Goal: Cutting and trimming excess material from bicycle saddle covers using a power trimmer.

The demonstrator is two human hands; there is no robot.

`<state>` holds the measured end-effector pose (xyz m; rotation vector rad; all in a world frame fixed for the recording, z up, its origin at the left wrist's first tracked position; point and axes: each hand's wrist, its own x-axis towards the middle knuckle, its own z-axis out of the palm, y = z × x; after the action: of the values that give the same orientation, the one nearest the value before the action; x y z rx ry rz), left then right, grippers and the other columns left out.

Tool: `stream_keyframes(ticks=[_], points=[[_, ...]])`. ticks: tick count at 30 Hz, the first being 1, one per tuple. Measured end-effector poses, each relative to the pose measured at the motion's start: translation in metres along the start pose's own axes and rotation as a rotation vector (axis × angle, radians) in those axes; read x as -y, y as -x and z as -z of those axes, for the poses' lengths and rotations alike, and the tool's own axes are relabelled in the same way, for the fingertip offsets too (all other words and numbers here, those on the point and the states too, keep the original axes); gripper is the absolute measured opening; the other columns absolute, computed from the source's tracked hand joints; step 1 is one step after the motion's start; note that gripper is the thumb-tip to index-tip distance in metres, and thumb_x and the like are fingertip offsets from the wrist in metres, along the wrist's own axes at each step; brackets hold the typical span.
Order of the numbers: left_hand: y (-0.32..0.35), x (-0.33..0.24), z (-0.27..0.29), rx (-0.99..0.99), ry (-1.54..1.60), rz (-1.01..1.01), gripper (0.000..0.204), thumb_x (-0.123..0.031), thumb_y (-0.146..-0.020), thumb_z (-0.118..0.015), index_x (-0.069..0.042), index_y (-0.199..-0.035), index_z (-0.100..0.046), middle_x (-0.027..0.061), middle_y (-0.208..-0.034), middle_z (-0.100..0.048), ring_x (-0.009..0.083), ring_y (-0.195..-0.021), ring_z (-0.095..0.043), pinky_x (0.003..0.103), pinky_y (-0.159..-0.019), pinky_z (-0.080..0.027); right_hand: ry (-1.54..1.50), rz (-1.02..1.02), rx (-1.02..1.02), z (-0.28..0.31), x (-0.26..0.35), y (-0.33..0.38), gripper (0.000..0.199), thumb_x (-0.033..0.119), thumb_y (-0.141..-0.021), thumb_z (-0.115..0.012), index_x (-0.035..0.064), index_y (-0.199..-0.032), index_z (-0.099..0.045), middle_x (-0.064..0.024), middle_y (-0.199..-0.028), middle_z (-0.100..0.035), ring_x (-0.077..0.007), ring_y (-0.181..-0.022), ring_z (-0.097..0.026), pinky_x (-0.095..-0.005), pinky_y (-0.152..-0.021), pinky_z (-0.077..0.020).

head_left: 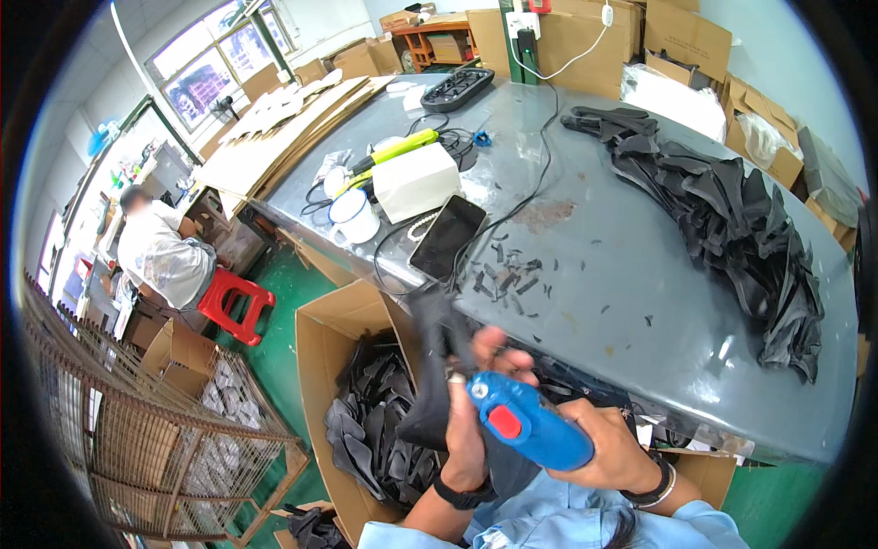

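In my right hand (599,446) is a blue handheld power tool (540,428) with a red button, its front end pointing toward my left hand. My left hand (465,437) grips a thin, flexible black piece (428,403), which is blurred at its upper end. The tool's tip is close to my left fingers and the black piece; whether it touches them I cannot tell. Below and left of my hands, an open cardboard box (315,343) holds many similar curved black pieces (375,425).
Small black scraps (508,274) lie on the grey table (594,247), with a heap of black pieces (722,210) on its right. A phone (448,238), white mug (354,218), white box (416,183) and cables sit at left. Beyond, a person (165,247) sits on a red stool (236,305).
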<state>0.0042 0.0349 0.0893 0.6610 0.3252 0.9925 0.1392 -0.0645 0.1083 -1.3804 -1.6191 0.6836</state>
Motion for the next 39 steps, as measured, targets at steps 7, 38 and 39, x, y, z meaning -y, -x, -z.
stream_keyframes(ticks=[7, 38, 39], points=[[-0.025, -0.018, 0.021, -0.286, -0.131, -0.533, 0.031, -0.019, -0.086, -0.059, -0.004, -0.109, -0.045, 0.0103, -0.080, -0.053, 0.0163, -0.064, -0.053, 0.025, -0.049, -0.043, 0.138, -0.015, 0.072, -0.003, 0.001, 0.007, 0.051, 0.027, -0.066, -0.079, 0.0027, -0.101, -0.051, -0.0129, -0.074, -0.062, -0.0304, -0.065, -0.064, -0.0353, -0.057, -0.0496], [-0.014, -0.100, 0.019, 0.000, -0.736, 0.528, 0.030, -0.009, -0.084, -0.058, -0.003, -0.114, -0.058, 0.0034, -0.085, -0.062, 0.0070, -0.069, -0.058, 0.019, -0.053, -0.044, 0.443, -0.006, -0.047, -0.001, -0.025, 0.022, 0.044, 0.015, -0.062, -0.077, 0.0010, -0.096, -0.053, -0.0111, -0.067, -0.061, -0.0282, -0.054, -0.060, -0.0353, -0.050, -0.0449], [-0.015, -0.101, 0.018, 0.007, -0.820, 0.574, 0.030, -0.009, -0.084, -0.059, -0.003, -0.113, -0.058, 0.0030, -0.085, -0.062, 0.0064, -0.069, -0.057, 0.019, -0.053, -0.043, 0.441, -0.010, -0.046, -0.002, -0.025, 0.023, 0.044, 0.015, -0.062, -0.077, 0.0010, -0.096, -0.053, -0.0111, -0.067, -0.061, -0.0282, -0.054, -0.060, -0.0353, -0.050, -0.0449]])
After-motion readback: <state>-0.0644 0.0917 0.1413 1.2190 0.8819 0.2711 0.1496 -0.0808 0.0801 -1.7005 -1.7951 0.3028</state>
